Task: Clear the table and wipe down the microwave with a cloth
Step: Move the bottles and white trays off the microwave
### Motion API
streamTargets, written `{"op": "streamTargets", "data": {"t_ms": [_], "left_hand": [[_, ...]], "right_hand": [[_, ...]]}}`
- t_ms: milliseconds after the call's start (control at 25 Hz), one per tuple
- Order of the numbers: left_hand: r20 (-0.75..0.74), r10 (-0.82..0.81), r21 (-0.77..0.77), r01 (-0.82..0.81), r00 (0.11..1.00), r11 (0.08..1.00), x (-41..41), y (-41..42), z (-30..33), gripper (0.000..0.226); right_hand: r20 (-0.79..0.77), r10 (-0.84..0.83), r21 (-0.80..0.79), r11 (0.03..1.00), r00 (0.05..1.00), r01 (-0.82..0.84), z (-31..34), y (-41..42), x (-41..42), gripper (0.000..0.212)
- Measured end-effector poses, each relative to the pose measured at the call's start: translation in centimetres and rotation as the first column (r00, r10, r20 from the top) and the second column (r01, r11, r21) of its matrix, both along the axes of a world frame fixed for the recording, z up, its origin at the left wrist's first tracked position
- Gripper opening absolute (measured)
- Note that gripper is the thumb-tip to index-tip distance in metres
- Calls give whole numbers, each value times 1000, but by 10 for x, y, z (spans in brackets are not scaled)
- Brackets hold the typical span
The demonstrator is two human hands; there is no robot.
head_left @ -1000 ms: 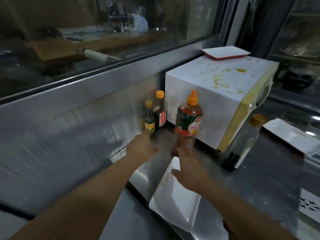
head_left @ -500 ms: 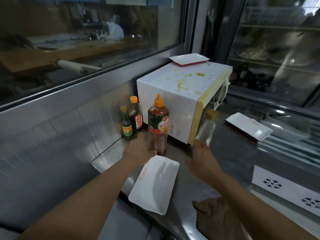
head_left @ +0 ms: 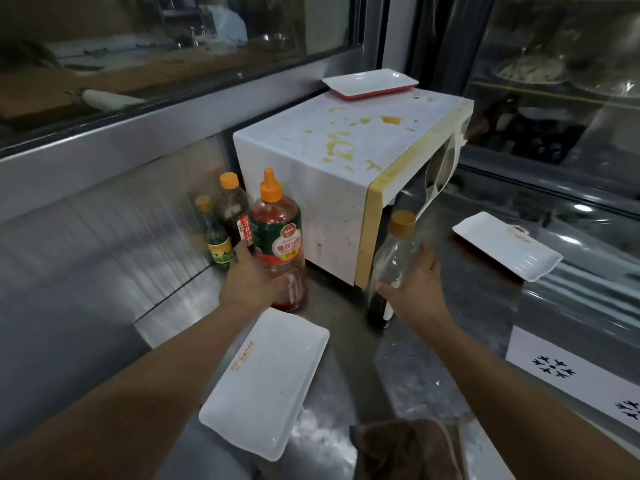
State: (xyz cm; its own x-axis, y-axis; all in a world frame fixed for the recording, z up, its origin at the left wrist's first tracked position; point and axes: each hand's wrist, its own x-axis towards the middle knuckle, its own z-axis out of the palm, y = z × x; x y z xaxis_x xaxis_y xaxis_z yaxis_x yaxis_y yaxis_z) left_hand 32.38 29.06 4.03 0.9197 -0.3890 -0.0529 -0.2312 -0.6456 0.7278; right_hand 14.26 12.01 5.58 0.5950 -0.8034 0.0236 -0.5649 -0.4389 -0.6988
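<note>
Microwave (head_left: 332,174): white, yellow-stained top, on steel tabletop (head_left: 346,348).
Cloth (head_left: 405,448): brown, crumpled at near edge.
Left hand (head_left: 247,282): fingers curled round red sauce bottle (head_left: 277,237).
Right hand (head_left: 415,289): fingers wrapped about clear bottle (head_left: 391,265).
</note>
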Motion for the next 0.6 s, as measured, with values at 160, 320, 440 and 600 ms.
{"op": "streamTargets", "data": {"t_ms": [160, 320, 440, 600], "left_hand": [[-36, 42, -122, -46, 998, 991, 2, -12, -8, 100], [-16, 95, -207, -97, 995, 974, 1, -22, -12, 100], [-12, 133, -276, -131, 991, 952, 3, -29, -10, 96], [10, 196, -338, -181, 981, 924, 3, -32, -2, 86]], "right_hand": [[139, 19, 93, 995, 990, -32, -11, -13, 7, 88], [225, -16, 163, 986, 974, -21, -16, -16, 8, 69], [253, -33, 162, 987, 967, -8, -17, -17, 8, 65], [287, -70, 119, 992, 955, 37, -5, -16, 12, 59]]}}
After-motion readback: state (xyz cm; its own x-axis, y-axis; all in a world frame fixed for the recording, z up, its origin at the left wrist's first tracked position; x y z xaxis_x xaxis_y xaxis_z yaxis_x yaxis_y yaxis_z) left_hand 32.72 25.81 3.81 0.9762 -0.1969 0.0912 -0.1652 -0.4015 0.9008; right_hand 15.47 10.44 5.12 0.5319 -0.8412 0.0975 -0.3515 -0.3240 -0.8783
